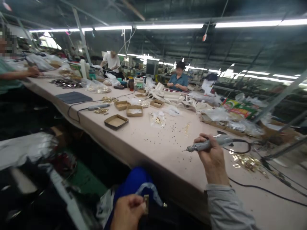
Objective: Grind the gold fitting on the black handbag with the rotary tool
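Power tool (203,145), grey and corded, lies in our right hand (213,159), whose grip is closed round its barrel, seemingly so that the narrow nose (191,148) is left free above the worktop (144,153). Our left hand (128,210), below and left of the power tool, pinches a small gold plate (146,201) between thumb and finger, perhaps to leave its face exposed. Right of the power tool lies a loose heap of gold pieces (249,164), probably left open for easy picking; tiny dark pieces (173,129) are scattered around and beyond its nose. Farther left of it we see a clear bag (157,119) and a dark-rimmed tray (116,127). A black cable (263,189) trails to its right, likely hindering sweeps there.
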Tool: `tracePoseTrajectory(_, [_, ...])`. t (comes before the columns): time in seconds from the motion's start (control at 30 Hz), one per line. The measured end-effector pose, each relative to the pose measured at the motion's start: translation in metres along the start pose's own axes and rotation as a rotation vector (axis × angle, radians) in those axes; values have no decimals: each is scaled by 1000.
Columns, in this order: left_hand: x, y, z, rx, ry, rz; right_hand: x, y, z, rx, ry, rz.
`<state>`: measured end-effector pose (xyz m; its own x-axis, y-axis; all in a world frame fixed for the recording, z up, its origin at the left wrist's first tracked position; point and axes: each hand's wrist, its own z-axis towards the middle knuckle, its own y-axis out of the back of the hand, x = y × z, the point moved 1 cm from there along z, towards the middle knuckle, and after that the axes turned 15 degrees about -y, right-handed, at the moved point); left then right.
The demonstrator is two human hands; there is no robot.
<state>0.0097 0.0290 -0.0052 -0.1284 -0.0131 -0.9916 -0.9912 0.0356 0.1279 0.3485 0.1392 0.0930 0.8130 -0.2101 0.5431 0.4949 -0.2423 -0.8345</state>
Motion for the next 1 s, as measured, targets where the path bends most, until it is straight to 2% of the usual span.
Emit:
tracePoseTrajectory(0.03, [2, -3, -1, 43, 1, -8, -7, -6, -18, 3, 6, -15])
tracePoseTrajectory(0.2, [-3, -16, -8, -2, 63, -20, -52, -26, -95, -45, -24, -101])
tracePoseTrajectory(0.33, [-15, -21, -13, -2, 91, -18, -86, -31, -132, -108, -29, -176])
tracePoseTrajectory(0.53, [-16, -19, -12, -6, 68, -25, -110, -30, -145, -69, -12, -273])
tracePoseTrajectory(1.0, [-14, -18, -12, -6, 58, 21, -123, -30, -149, 16, 6, -353])
